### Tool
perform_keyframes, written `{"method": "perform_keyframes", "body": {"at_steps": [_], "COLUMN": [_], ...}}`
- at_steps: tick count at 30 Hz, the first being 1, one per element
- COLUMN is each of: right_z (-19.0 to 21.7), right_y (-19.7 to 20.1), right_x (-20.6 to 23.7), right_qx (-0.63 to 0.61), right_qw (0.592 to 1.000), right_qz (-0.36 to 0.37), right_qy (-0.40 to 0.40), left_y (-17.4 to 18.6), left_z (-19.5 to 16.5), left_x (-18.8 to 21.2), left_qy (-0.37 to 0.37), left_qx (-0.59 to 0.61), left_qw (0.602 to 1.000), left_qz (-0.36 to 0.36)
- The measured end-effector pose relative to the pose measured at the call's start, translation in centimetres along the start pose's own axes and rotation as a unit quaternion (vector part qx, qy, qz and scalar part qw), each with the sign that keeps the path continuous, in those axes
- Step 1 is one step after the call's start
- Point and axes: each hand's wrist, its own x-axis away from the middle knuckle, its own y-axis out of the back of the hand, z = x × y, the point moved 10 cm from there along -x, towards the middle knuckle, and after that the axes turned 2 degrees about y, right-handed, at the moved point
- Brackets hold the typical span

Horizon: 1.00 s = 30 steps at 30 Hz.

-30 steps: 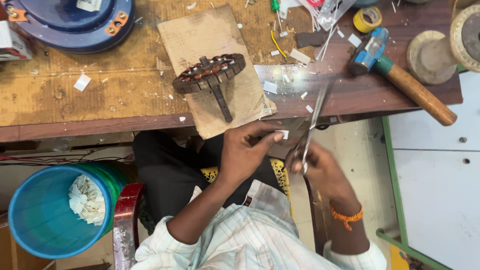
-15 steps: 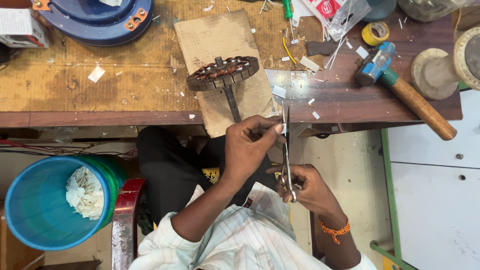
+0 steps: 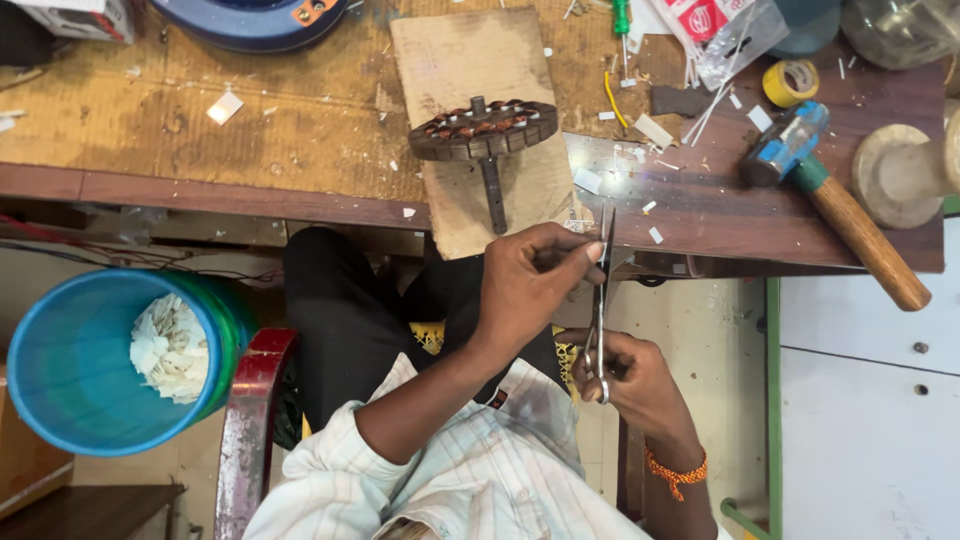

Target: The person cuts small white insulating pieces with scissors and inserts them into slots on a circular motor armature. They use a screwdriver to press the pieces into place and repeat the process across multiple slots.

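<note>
Blue bucket [image 3: 85,365], yellow tape roll [image 3: 791,82], orange wristband [image 3: 675,472], white striped shirt [image 3: 480,480]

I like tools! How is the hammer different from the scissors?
The hammer lies flat on the wooden table, touched by no hand; the scissors are held up off it in the right hand, the left hand pinching by the blades. The hammer is thick with a wooden handle; the scissors are thin, shiny metal.

Repair workshop, probably; hammer [image 3: 835,195], motor stator [image 3: 483,128] on scarred bench [image 3: 200,140]
</note>
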Motion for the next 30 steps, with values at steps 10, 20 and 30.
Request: {"method": "perform_keyframes", "body": {"at_steps": [10, 20, 30], "right_z": [-1.4, 6.1, 19.0], "right_y": [1.5, 9.1, 8.3], "right_x": [0.6, -1.4, -7.7], "right_qx": [0.032, 0.243, 0.583], "right_qw": [0.998, 0.963, 0.785], "right_qz": [-0.037, -0.108, -0.130], "right_qy": [-0.029, 0.040, 0.162], "left_y": [0.5, 0.8, 4.9], "left_z": [1.5, 1.7, 1.5], "left_x": [-0.8, 2.0, 3.5], "left_qy": [0.024, 0.167, 0.033], "left_qx": [0.040, 0.307, 0.082], "left_qw": [0.998, 0.930, 0.996], "left_qz": [0.034, 0.115, 0.023]}}
